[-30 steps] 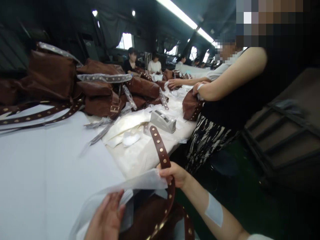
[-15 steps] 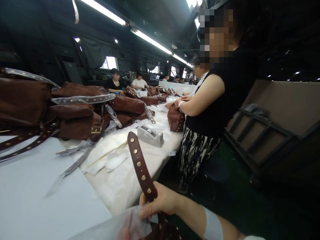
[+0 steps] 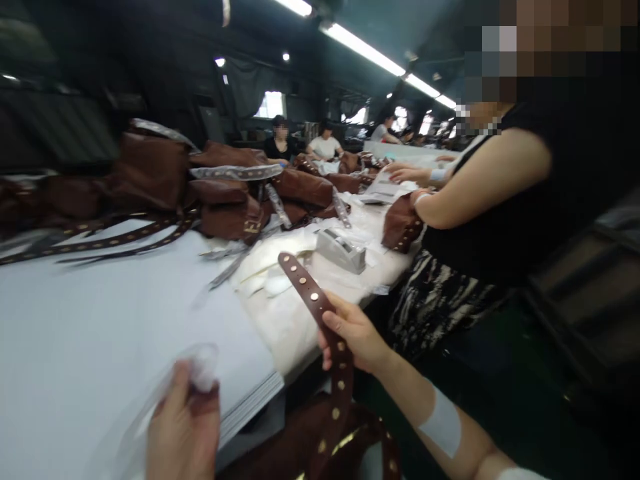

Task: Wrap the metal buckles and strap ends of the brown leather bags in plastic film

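My right hand (image 3: 356, 331) is closed around a dark brown studded leather strap (image 3: 336, 373), a little below its rounded free end. The strap runs down to a brown leather bag (image 3: 280, 440) at the bottom of the view, partly cut off by the frame. My left hand (image 3: 184, 417), at the lower left, pinches a clear plastic sleeve (image 3: 203, 367) that is smeared by motion and trails to the left. Under the sleeve lies a stack of white sheets (image 3: 150, 313) on the table.
Several brown bags (image 3: 150, 167) are piled along the table's far side, some straps wrapped in plastic. A grey tape dispenser (image 3: 341, 251) stands near white paper pieces (image 3: 273, 270). On the right a co-worker (image 3: 505, 193) in black handles another bag (image 3: 400, 223).
My left hand has come into clear view at the lower left with the plastic sleeve, apart from the strap. The camera has turned left. The co-worker's one hand has lifted to some sheets.
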{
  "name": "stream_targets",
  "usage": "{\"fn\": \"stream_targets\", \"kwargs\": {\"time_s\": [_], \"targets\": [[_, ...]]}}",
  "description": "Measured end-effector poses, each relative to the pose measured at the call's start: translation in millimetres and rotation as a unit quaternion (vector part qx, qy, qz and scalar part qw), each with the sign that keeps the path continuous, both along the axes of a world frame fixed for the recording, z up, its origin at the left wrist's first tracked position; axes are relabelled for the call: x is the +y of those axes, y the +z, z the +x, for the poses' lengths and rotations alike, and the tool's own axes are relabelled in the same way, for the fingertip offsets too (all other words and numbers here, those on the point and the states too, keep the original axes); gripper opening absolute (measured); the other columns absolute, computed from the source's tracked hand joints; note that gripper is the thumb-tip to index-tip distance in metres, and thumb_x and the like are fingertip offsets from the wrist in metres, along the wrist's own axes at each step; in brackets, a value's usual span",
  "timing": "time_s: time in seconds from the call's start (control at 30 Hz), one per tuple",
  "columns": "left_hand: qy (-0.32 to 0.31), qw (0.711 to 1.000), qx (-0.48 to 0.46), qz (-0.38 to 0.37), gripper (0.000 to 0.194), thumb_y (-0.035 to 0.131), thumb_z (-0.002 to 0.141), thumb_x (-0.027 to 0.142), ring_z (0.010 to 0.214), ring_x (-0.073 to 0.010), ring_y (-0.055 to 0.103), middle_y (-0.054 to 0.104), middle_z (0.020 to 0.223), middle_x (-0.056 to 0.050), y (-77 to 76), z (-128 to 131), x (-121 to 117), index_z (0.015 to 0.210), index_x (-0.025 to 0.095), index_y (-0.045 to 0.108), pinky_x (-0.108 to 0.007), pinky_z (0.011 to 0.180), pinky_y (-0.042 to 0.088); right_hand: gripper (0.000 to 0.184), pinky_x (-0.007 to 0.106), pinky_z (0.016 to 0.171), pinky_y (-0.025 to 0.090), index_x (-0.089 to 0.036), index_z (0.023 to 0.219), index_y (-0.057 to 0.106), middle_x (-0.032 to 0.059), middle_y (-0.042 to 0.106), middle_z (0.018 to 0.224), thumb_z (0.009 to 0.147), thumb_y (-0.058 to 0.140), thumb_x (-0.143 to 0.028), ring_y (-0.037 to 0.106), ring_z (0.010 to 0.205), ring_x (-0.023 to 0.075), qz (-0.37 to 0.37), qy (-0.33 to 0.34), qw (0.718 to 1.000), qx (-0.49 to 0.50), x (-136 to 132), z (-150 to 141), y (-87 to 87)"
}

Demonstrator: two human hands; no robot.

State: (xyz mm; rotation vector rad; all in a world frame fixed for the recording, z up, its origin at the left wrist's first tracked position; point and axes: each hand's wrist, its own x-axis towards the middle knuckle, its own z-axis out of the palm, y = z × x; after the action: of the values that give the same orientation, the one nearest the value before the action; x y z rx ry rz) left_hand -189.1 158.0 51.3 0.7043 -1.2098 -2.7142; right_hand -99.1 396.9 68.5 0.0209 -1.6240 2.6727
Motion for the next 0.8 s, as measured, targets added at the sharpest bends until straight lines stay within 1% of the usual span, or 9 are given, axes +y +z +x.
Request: {"fn": "stream_targets", "kwargs": {"time_s": [0.03,0.1,0.17,0.23,0.33,0.43,0.6,0.7,0.8], "targets": [[0.028,0.999,-0.015,0.029,0.012,0.066,0.089,0.005,0.057,-0.0056,0.059,0.067,0.077,0.004,9.4,1.0,-0.5,0.083,0.016,0.067,-0.012,0.041,0.048,0.080,0.024,0.046,0.055,-0.023,0.157,0.040,-0.0016,0.065,0.066,0.090,0.073,-0.052,0.060,0.047,0.0121,0.000,0.029,0.999,-0.012,-2.3,1.7,1.5],[0.057,0.997,-0.020,0.054,0.012,0.065,0.092,0.006,0.054,-0.0043,0.058,0.067,0.077,0.004,21.0,0.5,-1.4,0.082,0.013,0.066,-0.012,0.039,0.045,0.076,0.020,0.041,0.052,-0.022,0.158,0.039,-0.0005,0.066,0.062,0.094,0.070,-0.049,0.059,0.044,0.0123,0.012,0.107,0.994,-0.025,-6.6,3.5,0.6],[0.068,0.996,-0.012,0.059,0.010,0.066,0.093,0.008,0.054,-0.0044,0.059,0.068,0.079,0.004,24.8,-1.0,-5.1,0.084,0.013,0.066,-0.013,0.039,0.045,0.070,0.017,0.040,0.049,-0.021,0.156,0.042,0.0002,0.066,0.061,0.096,0.068,-0.045,0.059,0.044,0.0114,0.032,0.178,0.983,-0.032,-11.6,4.9,-4.1],[0.076,0.995,-0.001,0.057,0.008,0.067,0.093,0.010,0.055,-0.0050,0.060,0.068,0.081,0.003,24.8,-0.3,-11.4,0.086,0.013,0.066,-0.014,0.039,0.045,0.069,0.016,0.041,0.049,-0.020,0.156,0.042,0.0001,0.066,0.061,0.096,0.069,-0.042,0.059,0.046,0.0108,0.056,0.212,0.975,-0.031,-17.1,7.2,-9.8],[0.074,0.995,0.004,0.068,0.010,0.067,0.094,0.013,0.050,-0.0047,0.057,0.065,0.075,0.003,23.6,2.8,-21.1,0.085,0.013,0.064,-0.013,0.038,0.043,0.070,0.017,0.041,0.048,-0.019,0.157,0.041,0.0007,0.066,0.063,0.097,0.067,-0.042,0.059,0.046,0.0110,0.082,0.211,0.974,-0.019,-22.7,10.8,-16.2],[0.064,0.995,-0.002,0.074,0.011,0.065,0.096,0.014,0.047,-0.0043,0.057,0.062,0.068,0.004,23.3,4.8,-26.7,0.084,0.013,0.063,-0.011,0.037,0.041,0.068,0.017,0.040,0.046,-0.018,0.157,0.042,0.0007,0.066,0.064,0.097,0.067,-0.041,0.058,0.045,0.0106,0.093,0.211,0.973,-0.015,-23.5,14.4,-18.6],[0.071,0.996,-0.019,0.050,0.010,0.062,0.095,0.008,0.062,-0.0096,0.071,0.072,0.077,-0.001,22.4,8.8,-28.0,0.088,0.011,0.068,-0.012,0.045,0.051,0.065,0.016,0.042,0.046,-0.018,0.155,0.047,0.0001,0.065,0.061,0.097,0.067,-0.041,0.057,0.046,0.0100,0.099,0.211,0.972,-0.029,-19.9,20.5,-21.5],[0.068,0.997,-0.010,0.037,0.011,0.063,0.093,0.003,0.066,-0.0097,0.072,0.075,0.080,-0.004,21.5,13.0,-27.8,0.088,0.010,0.071,-0.014,0.051,0.056,0.065,0.017,0.043,0.047,-0.017,0.153,0.049,0.0004,0.065,0.061,0.096,0.068,-0.042,0.057,0.047,0.0101,0.107,0.206,0.972,-0.031,-16.5,22.7,-24.6],[0.075,0.997,-0.003,0.029,0.014,0.066,0.088,-0.003,0.066,-0.0096,0.071,0.075,0.078,-0.002,19.7,15.2,-27.7,0.086,0.010,0.072,-0.014,0.053,0.057,0.066,0.017,0.043,0.047,-0.016,0.153,0.049,0.0006,0.064,0.062,0.096,0.068,-0.043,0.057,0.047,0.0103,0.113,0.215,0.969,-0.034,-12.2,24.6,-25.4]]}}
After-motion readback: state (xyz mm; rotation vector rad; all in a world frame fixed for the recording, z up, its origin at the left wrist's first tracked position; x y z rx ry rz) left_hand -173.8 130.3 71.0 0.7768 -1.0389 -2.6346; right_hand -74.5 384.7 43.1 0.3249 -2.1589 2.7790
